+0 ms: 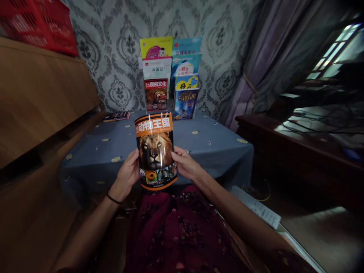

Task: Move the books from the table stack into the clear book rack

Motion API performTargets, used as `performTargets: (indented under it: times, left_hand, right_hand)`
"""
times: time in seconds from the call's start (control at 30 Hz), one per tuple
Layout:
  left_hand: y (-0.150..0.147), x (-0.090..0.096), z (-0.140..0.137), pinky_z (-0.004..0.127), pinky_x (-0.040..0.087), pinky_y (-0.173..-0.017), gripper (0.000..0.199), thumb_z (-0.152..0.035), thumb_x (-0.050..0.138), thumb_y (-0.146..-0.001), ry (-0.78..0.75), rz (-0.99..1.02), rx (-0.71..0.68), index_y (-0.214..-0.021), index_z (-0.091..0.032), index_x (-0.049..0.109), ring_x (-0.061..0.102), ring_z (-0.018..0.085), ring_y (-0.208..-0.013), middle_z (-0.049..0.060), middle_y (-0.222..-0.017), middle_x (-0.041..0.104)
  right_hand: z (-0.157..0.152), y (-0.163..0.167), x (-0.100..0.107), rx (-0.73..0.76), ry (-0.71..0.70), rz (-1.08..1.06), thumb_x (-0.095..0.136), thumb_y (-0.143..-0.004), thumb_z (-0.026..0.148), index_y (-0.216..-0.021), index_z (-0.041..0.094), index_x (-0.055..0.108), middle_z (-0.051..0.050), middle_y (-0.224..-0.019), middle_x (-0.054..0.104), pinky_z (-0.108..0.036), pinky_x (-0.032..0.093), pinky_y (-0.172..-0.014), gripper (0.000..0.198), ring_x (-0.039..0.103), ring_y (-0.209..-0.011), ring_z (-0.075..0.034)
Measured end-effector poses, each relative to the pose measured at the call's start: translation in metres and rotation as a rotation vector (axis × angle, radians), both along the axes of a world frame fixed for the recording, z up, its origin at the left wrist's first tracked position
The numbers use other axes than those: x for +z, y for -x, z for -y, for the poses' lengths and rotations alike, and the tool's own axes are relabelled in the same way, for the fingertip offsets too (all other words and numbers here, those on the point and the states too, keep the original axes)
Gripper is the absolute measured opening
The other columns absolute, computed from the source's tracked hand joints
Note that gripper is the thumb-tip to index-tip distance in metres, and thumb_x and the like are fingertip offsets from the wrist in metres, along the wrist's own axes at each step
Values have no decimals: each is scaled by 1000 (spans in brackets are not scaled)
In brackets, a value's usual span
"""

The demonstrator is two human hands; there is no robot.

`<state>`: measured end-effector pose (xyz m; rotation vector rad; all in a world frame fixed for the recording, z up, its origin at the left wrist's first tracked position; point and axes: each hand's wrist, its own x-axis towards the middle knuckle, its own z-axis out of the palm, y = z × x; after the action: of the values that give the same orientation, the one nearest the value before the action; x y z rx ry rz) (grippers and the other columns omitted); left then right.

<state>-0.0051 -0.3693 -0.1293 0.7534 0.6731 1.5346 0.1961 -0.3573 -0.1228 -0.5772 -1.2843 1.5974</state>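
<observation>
Angled inward from either side, the left hand and right hand grip opposite side edges of the slightly bowed 动物王国 lion-cover book, at the near edge of the desk.

Forearms converge forward, left grip and right grip clasping, facing inward.

Free tablecloth to the right, books (upright) blocking behind
</observation>
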Motion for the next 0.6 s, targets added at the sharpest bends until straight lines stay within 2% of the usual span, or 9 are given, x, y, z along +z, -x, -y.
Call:
performTargets:
  times: [0.13,0.27,0.37,0.5,0.6]
  left_hand:
    - [5,5,-34,27,56,-88,14,-24,83,-75,20,-33,81,-84,-17,75,73,17,-86,2,-86,79]
    - [3,12,-68,30,54,-95,16,-25,82,-76,126,-80,161,-86,-15,75,73,18,-92,3,-87,79]
    - [0,17,-88,32,54,-96,20,-32,79,-80,161,-91,185,-91,-15,75,73,20,-95,5,-92,79]
    - [-1,21,-110,36,55,-93,31,-42,77,-81,133,-123,208,-96,-15,76,73,23,-95,8,-97,79]
    - [4,24,-130,37,55,-93,40,-50,76,-81,118,-174,246,-100,-14,76,73,24,-95,8,-96,79]
  right_hand:
    - [-19,-9,16,-15,-56,44,85,-67,54,-84,22,71,3,-73,70,-25,52,-64,39,61,-62,-12]
    - [-42,-10,31,-5,-144,115,82,-73,52,-88,21,72,2,-75,71,-25,50,-67,37,63,-69,-13]
    - [-62,-9,40,28,-185,155,78,-76,56,-92,20,74,0,-80,73,-27,50,-73,39,64,-75,-15]
    - [-96,-7,43,31,-186,197,72,-78,64,-90,20,74,0,-81,72,-29,50,-74,45,64,-75,-16]
    - [-127,-6,42,65,-146,197,71,-80,64,-96,20,73,0,-84,72,-29,50,-75,47,65,-77,-16]
